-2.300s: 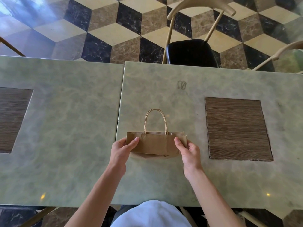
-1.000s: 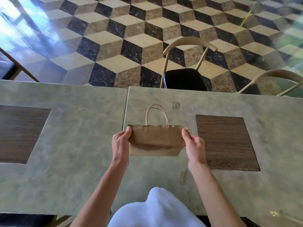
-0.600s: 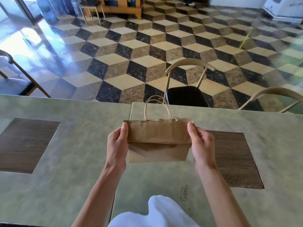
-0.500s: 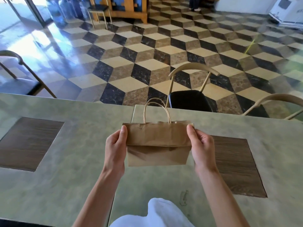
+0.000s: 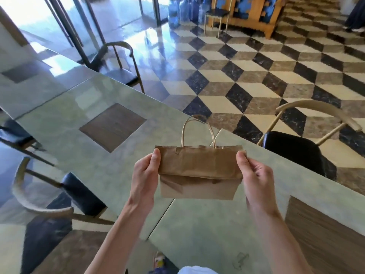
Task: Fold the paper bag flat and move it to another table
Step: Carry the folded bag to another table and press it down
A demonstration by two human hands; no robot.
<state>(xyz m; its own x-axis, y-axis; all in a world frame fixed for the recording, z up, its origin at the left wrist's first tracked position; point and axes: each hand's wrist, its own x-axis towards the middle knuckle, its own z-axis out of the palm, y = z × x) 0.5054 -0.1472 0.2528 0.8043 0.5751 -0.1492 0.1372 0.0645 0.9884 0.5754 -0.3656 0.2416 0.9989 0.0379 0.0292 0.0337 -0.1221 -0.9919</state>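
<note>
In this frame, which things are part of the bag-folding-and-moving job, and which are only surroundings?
Part of the job:
paper bag, folded flat, held off the table
left hand and right hand, gripping its ends
green table on the left, a possible destination

Only surroundings:
black-seated chair
wood inlay
checkered floor

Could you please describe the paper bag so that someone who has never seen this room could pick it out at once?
Start at the pale green marble table in the foreground, beside the checkered floor. Above it, the left hand and right hand hold the paper bag by its sides. It is the only brown paper item, folded flat, with twisted loop handles pointing up.
</note>
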